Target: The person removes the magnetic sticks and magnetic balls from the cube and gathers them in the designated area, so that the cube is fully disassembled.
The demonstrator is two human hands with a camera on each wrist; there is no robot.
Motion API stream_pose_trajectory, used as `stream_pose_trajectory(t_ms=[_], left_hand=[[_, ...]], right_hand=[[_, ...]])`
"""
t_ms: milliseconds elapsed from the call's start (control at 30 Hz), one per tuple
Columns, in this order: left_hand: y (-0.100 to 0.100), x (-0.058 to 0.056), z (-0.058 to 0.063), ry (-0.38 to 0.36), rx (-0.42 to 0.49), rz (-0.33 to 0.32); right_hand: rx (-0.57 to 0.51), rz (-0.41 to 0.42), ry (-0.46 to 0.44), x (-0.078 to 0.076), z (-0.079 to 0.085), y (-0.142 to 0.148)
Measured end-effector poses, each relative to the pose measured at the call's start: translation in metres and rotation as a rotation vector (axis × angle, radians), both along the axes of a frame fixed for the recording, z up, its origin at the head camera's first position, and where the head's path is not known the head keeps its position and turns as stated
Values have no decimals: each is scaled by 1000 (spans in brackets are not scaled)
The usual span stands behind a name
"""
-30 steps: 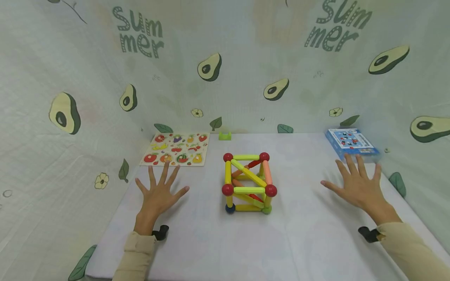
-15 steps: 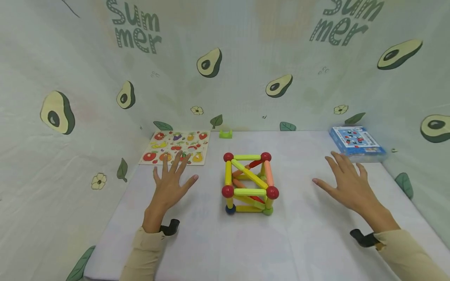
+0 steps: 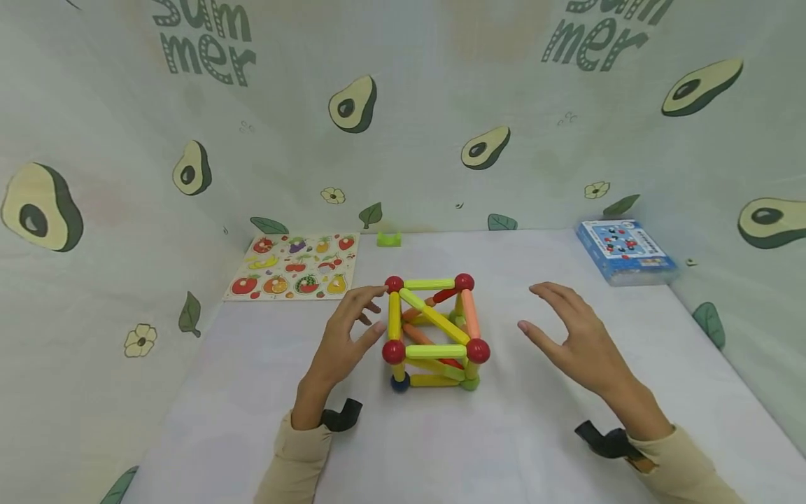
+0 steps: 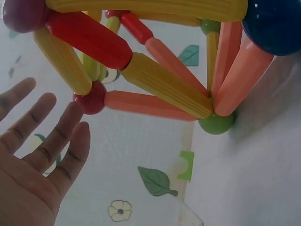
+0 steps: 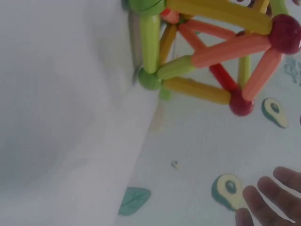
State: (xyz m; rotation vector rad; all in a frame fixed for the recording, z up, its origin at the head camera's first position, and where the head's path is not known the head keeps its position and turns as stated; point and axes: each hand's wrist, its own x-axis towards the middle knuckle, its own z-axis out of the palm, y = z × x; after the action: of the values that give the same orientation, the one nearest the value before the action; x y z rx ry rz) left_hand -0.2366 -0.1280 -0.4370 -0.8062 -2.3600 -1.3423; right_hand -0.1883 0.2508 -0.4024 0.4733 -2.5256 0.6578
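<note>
A cube-shaped frame of magnetic sticks and balls point(image 3: 436, 352) stands on the white table, built from yellow, lime, orange and red sticks. Red balls mark its top corners; blue and green balls sit at the bottom. On its left side is my left hand point(image 3: 340, 346), fingertips right at the far red corner ball, thumb near the left upright. In the left wrist view its fingers point(image 4: 77, 146) are loosely extended beside a red ball. My right hand point(image 3: 582, 343) hovers to the right of the frame, thumb and fingers apart, a gap between them and the frame.
A fruit puzzle board point(image 3: 292, 269) lies at the back left. Near the back edge sits a small lime-green piece point(image 3: 389, 240). A blue box point(image 3: 625, 252) stands at the back right. Patterned cloth point(image 3: 415, 168) hangs behind and at both sides.
Both hands have come inward toward the stick frame, the left as far as its corner. Their spread fingers have drawn closer together. The frame keeps its place on the table.
</note>
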Motion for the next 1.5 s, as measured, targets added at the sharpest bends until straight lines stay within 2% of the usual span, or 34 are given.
stream_pose_trajectory(t_ms=[133,267,433,600,767,900,1167,1333,1400,1500], left_hand=[[-2,12,4,44,-90,-8],[-1,17,2,86,-136,-41],[3,19,-2,159,-97,-122],[5,18,-3,238,-31,-135],[7,17,-4,258,-23,-148],[8,15,-5,267,-18,-154],[4,17,-8,274,-8,-145],[3,16,-8,266,-17,-143],[3,16,-8,267,-13,-145],[3,16,-8,265,-7,-141]], right_hand=[[-38,71,24,12,2,-20],[-49,164,16,19,2,-34],[-58,267,8,22,2,-48],[-53,327,48,19,-1,-59],[-45,271,136,20,-9,-68],[-78,234,167,22,-16,-72],[-211,268,327,12,-33,-77],[-277,235,295,12,-35,-74],[-262,216,258,14,-35,-75],[-185,170,188,16,-33,-78]])
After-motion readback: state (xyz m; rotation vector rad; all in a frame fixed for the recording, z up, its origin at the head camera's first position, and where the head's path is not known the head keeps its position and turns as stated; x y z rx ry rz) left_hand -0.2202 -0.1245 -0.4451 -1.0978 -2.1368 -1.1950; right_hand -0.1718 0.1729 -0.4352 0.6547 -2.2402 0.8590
